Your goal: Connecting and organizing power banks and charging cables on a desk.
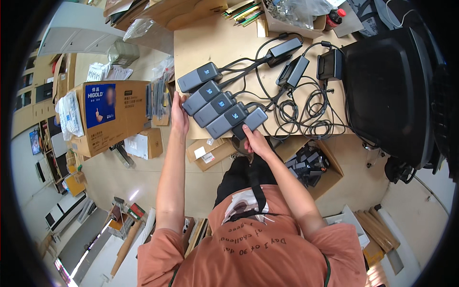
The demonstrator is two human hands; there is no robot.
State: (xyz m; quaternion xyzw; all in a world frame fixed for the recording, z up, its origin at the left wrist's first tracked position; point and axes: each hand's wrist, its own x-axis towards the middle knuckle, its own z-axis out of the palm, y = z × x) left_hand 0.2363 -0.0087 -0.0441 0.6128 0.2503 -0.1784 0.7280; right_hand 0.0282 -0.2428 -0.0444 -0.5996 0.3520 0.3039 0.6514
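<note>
Several grey power banks with lit displays lie side by side in a slanting row at the table's near edge. The farthest power bank (197, 78) sits slightly apart from the one beside it (202, 97). At the near right end, my right hand (256, 142) grips a grey power bank (253, 119), thumb on top and the other fingers partly hidden underneath. My left hand (179, 114) rests against the row's left ends, fingers stretched out and not wrapped round anything. Black cables (244, 71) run from the power banks' right ends.
Black charging devices (292, 71) stand farther back on the wooden table (210, 43), with coiled cables (291, 115) to their right. A black chair (392, 95) borders the right side. Below the table is an open carton of dark devices (308, 165); a large cardboard box (131, 110) stands left.
</note>
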